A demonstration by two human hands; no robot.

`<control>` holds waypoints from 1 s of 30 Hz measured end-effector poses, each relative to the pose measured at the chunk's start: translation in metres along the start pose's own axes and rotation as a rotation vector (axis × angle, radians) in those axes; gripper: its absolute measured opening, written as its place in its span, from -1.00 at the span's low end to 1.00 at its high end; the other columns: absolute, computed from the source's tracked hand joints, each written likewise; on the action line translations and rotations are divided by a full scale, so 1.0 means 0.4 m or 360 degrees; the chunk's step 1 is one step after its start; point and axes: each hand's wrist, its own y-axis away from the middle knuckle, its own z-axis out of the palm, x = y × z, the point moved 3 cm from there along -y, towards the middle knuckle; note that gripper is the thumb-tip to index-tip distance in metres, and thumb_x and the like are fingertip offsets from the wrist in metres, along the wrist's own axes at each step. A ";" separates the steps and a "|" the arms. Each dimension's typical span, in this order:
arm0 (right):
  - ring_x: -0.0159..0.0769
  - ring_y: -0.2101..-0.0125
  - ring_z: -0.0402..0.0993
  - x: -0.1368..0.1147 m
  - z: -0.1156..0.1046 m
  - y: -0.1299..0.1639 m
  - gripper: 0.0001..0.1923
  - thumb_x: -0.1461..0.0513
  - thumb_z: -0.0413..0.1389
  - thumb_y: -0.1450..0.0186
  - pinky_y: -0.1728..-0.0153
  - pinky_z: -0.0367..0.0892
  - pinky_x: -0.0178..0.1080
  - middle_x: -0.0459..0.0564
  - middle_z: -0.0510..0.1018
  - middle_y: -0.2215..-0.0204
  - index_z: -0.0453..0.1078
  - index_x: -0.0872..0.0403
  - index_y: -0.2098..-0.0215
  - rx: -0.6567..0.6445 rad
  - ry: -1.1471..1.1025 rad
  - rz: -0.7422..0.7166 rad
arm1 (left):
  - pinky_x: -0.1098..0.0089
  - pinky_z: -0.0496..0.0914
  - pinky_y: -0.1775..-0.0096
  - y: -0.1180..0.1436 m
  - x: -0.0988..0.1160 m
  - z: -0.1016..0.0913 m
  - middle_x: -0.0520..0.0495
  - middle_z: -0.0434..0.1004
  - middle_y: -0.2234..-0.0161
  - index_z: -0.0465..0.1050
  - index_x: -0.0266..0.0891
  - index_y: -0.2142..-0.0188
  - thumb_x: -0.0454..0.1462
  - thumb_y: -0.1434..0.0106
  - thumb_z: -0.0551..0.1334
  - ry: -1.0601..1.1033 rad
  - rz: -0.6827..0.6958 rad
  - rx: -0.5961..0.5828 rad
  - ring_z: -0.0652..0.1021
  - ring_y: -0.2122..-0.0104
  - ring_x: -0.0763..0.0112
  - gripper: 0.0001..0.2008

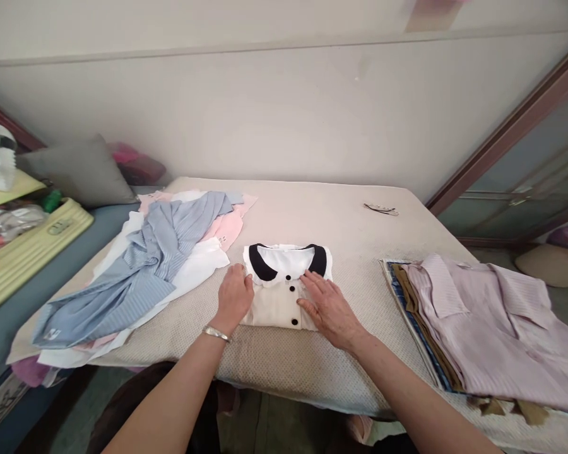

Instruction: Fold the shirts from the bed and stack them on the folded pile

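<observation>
Now both hands lie flat on the folded white shirt [284,296] in the middle of the surface [341,221]. Left hand [235,296] presses its side, right hand [329,307] spreads open on top.

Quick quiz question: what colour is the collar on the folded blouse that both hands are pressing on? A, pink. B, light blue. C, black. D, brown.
C: the folded cream blouse under the left hand and right hand has a rounded black collar and black buttons down the front.
</observation>
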 end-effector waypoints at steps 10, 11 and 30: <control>0.13 -0.30 0.21 0.088 -0.008 -0.048 -0.33 -0.01 -0.09 -0.46 -0.19 0.25 0.15 0.37 0.26 -0.31 0.05 0.19 -0.40 0.0228 -0.0100 0.0544 | 0.27 0.46 0.07 -0.067 -0.038 0.009 -0.23 0.61 0.09 0.40 -0.29 -0.12 -0.26 -0.26 0.22 0.0894 -0.0391 -0.0113 0.61 0.15 0.26 -0.57; 0.12 -0.29 0.21 0.085 -0.010 -0.050 -0.33 -0.01 -0.08 -0.46 -0.18 0.25 0.14 0.36 0.25 -0.32 0.04 0.18 -0.41 0.0201 -0.0115 0.0563 | 0.27 0.46 0.07 -0.068 -0.032 0.008 -0.23 0.60 0.04 0.35 -0.26 -0.18 -0.27 -0.25 0.22 0.1049 -0.0367 -0.0162 0.61 0.12 0.27 -0.51; 0.00 0.13 0.55 0.115 -0.005 -0.047 -0.65 0.00 0.12 -0.30 0.23 0.36 -0.16 0.25 0.61 0.18 0.45 0.12 0.22 -0.0080 -0.0669 0.1295 | 0.27 0.25 0.22 -0.042 -0.045 0.024 -0.19 0.55 0.28 0.34 -0.16 0.39 -0.10 -0.18 0.28 -0.0079 -0.0505 -0.0244 0.53 0.17 0.08 -0.78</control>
